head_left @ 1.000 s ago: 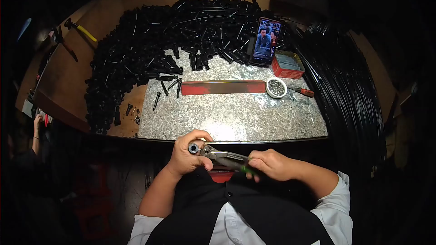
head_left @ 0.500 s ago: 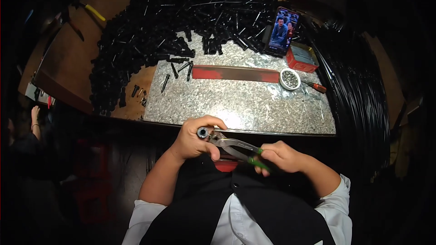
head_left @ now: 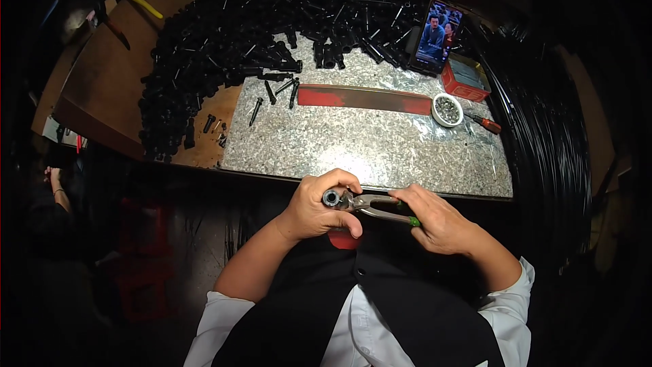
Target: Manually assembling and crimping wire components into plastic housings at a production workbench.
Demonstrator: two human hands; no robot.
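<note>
My left hand (head_left: pixel 314 209) is closed around a short dark cylindrical part (head_left: pixel 331 198) with a hollow round end facing up; its other end is hidden in the fingers. My right hand (head_left: pixel 440 223) grips the green handles of metal pliers (head_left: pixel 387 212). The jaws meet the part beside my left fingers; exactly what they bite on cannot be made out. Both hands are just off the near edge of a speckled stone slab (head_left: pixel 367 143). Below my left thumb, a red object (head_left: pixel 344 239) shows in part.
A large heap of black tubular parts (head_left: pixel 272 20) covers the back and left. On the slab are a long red-brown bar (head_left: pixel 363 100), a white bowl of small metal pieces (head_left: pixel 447 110) and a screwdriver (head_left: pixel 485 123). A phone (head_left: pixel 437 37), red box (head_left: pixel 468 81) and black rods (head_left: pixel 543 136) stand right.
Both hands have moved a little to the right with the part and pliers. The pliers lie more level, and my right hand has turned over their handles. The view has shifted slightly.
</note>
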